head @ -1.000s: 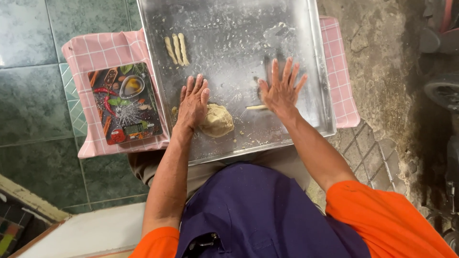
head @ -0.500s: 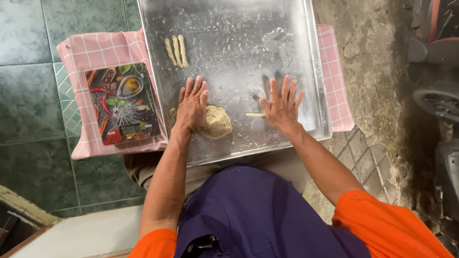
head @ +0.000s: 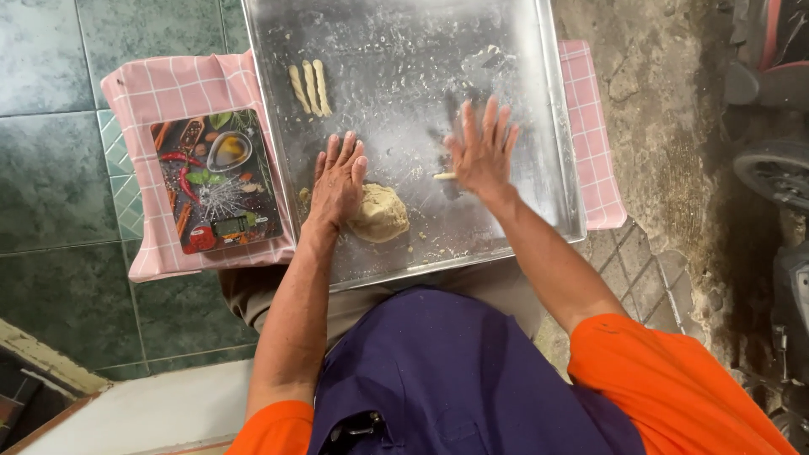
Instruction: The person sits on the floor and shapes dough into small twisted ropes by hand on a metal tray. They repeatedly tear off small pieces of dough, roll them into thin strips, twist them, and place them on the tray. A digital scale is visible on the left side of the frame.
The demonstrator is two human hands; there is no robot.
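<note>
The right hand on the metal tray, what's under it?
A thin strip of dough pokes out from beneath the right hand, flat on the metal tray. The palm covers the rest of the strip, so its full length and shape cannot be seen.

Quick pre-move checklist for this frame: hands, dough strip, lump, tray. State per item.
1. Right hand flat, fingers spread, over the thin dough strip: ok.
2. Strip end visible at the palm edge; rest hidden, so evenness: cannot tell.
3. Left hand flat on the metal tray, touching the dough lump: ok.
4. Three finished dough sticks lie side by side, apart from both hands: ok.
5. Tray sits on the pink checked cloth, overhanging toward the lap: cannot tell if stable.
6. Kitchen scale beside the tray, untouched: ok.
</note>
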